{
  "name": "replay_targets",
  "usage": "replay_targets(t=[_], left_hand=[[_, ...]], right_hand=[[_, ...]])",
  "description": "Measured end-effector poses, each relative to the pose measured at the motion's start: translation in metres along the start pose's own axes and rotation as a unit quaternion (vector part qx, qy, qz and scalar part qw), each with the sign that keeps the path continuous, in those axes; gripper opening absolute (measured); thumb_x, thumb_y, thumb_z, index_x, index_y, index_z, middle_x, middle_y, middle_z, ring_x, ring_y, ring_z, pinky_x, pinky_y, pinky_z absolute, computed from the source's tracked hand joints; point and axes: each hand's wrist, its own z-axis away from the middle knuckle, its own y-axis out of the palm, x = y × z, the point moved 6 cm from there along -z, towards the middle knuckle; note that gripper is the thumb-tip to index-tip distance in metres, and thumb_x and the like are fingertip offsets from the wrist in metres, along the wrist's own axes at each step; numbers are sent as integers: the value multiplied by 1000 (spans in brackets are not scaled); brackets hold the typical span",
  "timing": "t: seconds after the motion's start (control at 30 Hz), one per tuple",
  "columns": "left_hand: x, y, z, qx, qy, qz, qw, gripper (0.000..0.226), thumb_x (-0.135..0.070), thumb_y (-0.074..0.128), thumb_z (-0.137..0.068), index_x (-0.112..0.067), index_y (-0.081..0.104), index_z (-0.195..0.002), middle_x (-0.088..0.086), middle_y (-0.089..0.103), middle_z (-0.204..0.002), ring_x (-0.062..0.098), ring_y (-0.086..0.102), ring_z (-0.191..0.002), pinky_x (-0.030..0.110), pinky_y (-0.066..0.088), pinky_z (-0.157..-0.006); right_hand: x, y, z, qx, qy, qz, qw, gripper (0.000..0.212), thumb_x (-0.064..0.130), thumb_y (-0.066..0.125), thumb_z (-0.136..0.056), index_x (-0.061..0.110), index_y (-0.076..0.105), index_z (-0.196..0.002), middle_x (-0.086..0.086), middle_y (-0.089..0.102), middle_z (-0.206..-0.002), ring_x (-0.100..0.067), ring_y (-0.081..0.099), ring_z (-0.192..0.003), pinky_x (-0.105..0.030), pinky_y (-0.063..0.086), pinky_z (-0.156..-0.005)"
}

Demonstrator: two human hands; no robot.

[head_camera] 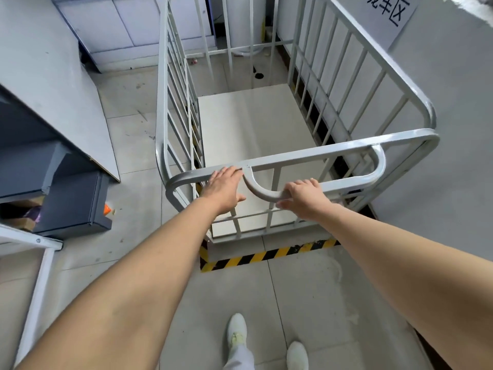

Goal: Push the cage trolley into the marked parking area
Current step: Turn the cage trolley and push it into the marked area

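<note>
The grey metal cage trolley [354,84] stands in front of me with a bare white floor panel [256,129] inside. It sits inside the yellow-and-black striped floor marking [266,256], whose near strip shows just behind the trolley's near end. My left hand [222,189] lies flat on the near top rail with straight fingers. My right hand [304,200] grips the curved push handle [378,166], fingers over it and thumb under it.
The trolley's right side runs close along a grey wall [453,129] carrying a paper sign [392,12]. Dark blue boxes [72,201] and a slanted grey board [53,84] stand at the left. White cabinets [128,25] lie ahead. My feet [237,329] are on the tiled floor.
</note>
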Motion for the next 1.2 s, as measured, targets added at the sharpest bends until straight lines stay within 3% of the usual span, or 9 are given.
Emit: replay_targets(t=[0.1, 0.3, 0.43, 0.53, 0.63, 0.7, 0.87, 1.07, 1.2], left_hand=[[-14, 6, -1, -9, 22, 32, 999, 79, -45, 62, -88, -15, 26, -151, 11, 19, -160, 25, 12, -151, 38, 8, -123], [-22, 3, -24, -75, 3, 20, 997, 53, -43, 63, -87, -10, 52, -127, 14, 50, -129, 29, 40, -129, 38, 29, -112], [-22, 5, -26, -46, -9, 6, 999, 58, -45, 62, -87, -13, 48, -134, 12, 48, -136, 28, 35, -137, 45, 19, -117], [-26, 9, -19, -26, -22, -10, 999, 68, -46, 61, -88, -13, 37, -143, 14, 33, -150, 30, 22, -146, 47, 8, -121], [-49, 14, -13, -16, 42, -15, 999, 61, -41, 58, -92, -15, 40, -144, 12, 22, -159, 26, 13, -150, 42, 6, -122], [-63, 19, -11, -2, 80, 11, 997, 42, -34, 53, -96, -15, 53, -134, 12, 35, -153, 24, 22, -148, 37, 9, -122], [-59, 23, -14, 11, 38, 103, 994, 23, -13, 43, -101, -12, 65, -106, 2, 70, -117, 30, 38, -139, 34, 13, -123], [-57, 27, -13, -18, 57, 68, 996, 23, -13, 43, -100, -9, 66, -101, 4, 71, -117, 35, 30, -144, 38, 25, -120], [-55, 26, -12, 13, 82, 83, 993, 20, -17, 45, -100, -10, 64, -102, 4, 70, -117, 31, 41, -137, 38, 22, -121]], right_hand=[[-3, 3, -2, -50, -44, 63, 996, 28, 35, 51, -96, 16, 57, -117, -4, 61, -119, -25, 53, -114, -34, 34, -104], [-5, -2, -9, -65, -69, 73, 993, 23, 30, 51, -96, 16, 58, -113, -5, 63, -113, -25, 55, -109, -33, 38, -96], [-5, -8, -6, -44, -53, 40, 997, 27, 32, 55, -95, 13, 61, -112, -7, 63, -110, -27, 57, -105, -34, 42, -91], [-18, -14, -2, 6, -24, 29, 999, 30, 36, 57, -93, 13, 60, -113, -8, 63, -110, -26, 57, -102, -35, 45, -87], [-28, -15, -1, 12, 3, 88, 996, 34, 39, 53, -95, 11, 56, -115, -9, 61, -116, -27, 54, -109, -35, 41, -94], [-27, -13, -2, 4, 14, 111, 994, 35, 38, 51, -96, 10, 54, -117, -10, 60, -119, -28, 52, -114, -35, 39, -97], [-20, -11, 0, -10, 35, 140, 989, 34, 35, 51, -96, 8, 53, -117, -12, 60, -121, -30, 51, -115, -36, 37, -99], [-16, -6, 6, -14, 37, 147, 988, 30, 32, 51, -97, 8, 54, -114, -11, 59, -117, -29, 51, -113, -35, 37, -97], [-13, -10, 7, 12, 57, 134, 989, 33, 37, 54, -94, 9, 55, -113, -10, 61, -116, -28, 53, -110, -36, 40, -96]])
